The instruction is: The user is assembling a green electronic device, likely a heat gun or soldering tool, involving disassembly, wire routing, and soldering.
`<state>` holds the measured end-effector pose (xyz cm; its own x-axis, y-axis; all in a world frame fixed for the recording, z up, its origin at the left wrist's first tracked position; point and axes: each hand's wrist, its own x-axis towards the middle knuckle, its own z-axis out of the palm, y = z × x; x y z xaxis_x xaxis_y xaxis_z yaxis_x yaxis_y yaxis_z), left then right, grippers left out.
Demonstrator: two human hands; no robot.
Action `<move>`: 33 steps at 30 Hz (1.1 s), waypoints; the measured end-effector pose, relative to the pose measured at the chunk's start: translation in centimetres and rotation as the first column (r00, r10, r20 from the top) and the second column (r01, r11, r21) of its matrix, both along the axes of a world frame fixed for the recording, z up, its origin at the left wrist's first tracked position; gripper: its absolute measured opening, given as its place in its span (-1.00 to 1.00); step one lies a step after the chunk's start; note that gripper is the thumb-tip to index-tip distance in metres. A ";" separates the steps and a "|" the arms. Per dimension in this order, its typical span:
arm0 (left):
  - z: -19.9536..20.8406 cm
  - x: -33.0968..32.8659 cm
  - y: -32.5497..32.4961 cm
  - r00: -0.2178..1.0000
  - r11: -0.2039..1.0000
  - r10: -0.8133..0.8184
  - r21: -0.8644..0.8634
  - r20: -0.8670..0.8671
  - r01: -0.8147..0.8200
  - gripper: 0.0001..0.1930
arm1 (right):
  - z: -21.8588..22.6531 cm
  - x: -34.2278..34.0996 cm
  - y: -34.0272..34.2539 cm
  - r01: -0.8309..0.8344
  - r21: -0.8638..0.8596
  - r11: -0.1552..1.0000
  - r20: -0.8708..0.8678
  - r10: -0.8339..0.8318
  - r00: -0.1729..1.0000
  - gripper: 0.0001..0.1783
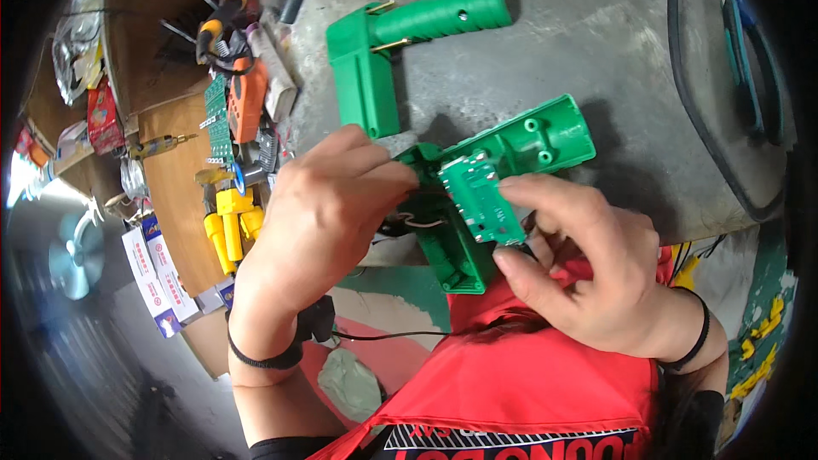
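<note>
Between the thumb and fingers of my right hand (588, 260) is a small green circuit board (481, 200), its soldered face turned up. It is held over an opened green plastic housing half (562, 128), whose hollow inside and round screw posts show. My left hand (332, 196) is closed at the housing's left side, fingertips at its inner corner; what they pinch there is hidden behind the hand. A thin pale wire (423, 222) runs inside the housing near those fingers. Farther away lies the matching green housing half with a ribbed handle (443, 17), two brass-coloured pins sticking out of it.
Along the left are orange-handled pliers (220, 27), an orange tool (249, 98), a strip of green circuit boards (218, 119) and yellow plastic parts (232, 217). A black cable (682, 77) curves along the right of the grey table (596, 17). A fan (75, 255) stands at far left.
</note>
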<state>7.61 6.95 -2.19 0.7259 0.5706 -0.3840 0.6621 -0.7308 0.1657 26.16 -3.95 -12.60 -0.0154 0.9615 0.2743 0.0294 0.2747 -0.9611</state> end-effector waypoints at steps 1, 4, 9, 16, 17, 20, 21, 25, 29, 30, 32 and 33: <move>-0.1 -0.3 0.1 1.000 1.000 -0.004 -0.006 0.014 0.004 -0.80 | -0.1 0.0 0.1 0.022 0.030 0.999 0.037 -0.023 0.999 -0.48; 0.2 0.6 0.1 0.996 0.999 -0.005 0.037 -0.083 0.008 -0.77 | -0.9 0.4 0.1 -0.035 0.061 0.998 0.044 0.032 0.999 -0.42; 0.5 1.0 0.2 0.991 1.000 -0.009 0.027 -0.130 0.012 -0.72 | -1.5 -0.1 0.0 -0.004 0.120 0.993 0.047 -0.002 0.999 -0.40; 0.5 1.7 0.2 0.957 0.993 -0.099 0.039 -0.274 0.114 -0.72 | -1.4 0.0 0.3 0.013 0.102 0.995 0.042 -0.018 0.999 -0.50; 0.6 1.8 0.2 0.956 0.993 -0.100 0.038 -0.275 0.114 -0.72 | -1.3 0.1 0.2 0.024 0.101 0.995 0.049 -0.029 0.998 -0.50; 0.7 1.8 0.1 0.946 0.991 -0.115 0.030 -0.305 0.130 -0.72 | -1.4 -0.1 0.3 0.038 0.103 0.994 0.040 -0.042 0.998 -0.51; 0.8 1.8 0.1 0.945 0.989 -0.127 0.032 -0.301 0.143 -0.73 | -1.4 -0.1 0.3 0.044 0.102 0.994 0.029 -0.047 0.998 -0.52; 0.7 2.0 0.3 0.946 0.987 -0.147 0.022 -0.289 0.160 -0.73 | -1.4 0.0 0.2 0.042 0.101 0.994 0.030 -0.046 0.999 -0.53; 0.1 2.3 0.4 0.952 0.991 -0.128 0.004 -0.277 0.134 -0.73 | -1.5 0.1 0.4 0.028 0.096 0.995 0.016 -0.030 0.999 -0.54; 0.2 2.3 0.4 0.953 0.990 -0.130 0.016 -0.274 0.140 -0.73 | -1.4 0.3 0.4 0.000 0.094 0.996 0.031 -0.003 0.999 -0.54; 0.3 2.2 0.2 0.953 0.989 -0.133 0.027 -0.274 0.146 -0.73 | -1.3 0.3 0.5 0.016 0.100 0.995 0.011 -0.017 1.000 -0.54; 0.2 2.0 0.3 0.958 0.991 -0.122 0.021 -0.260 0.131 -0.73 | -1.3 0.2 0.5 0.032 0.104 0.994 -0.006 -0.031 0.999 -0.55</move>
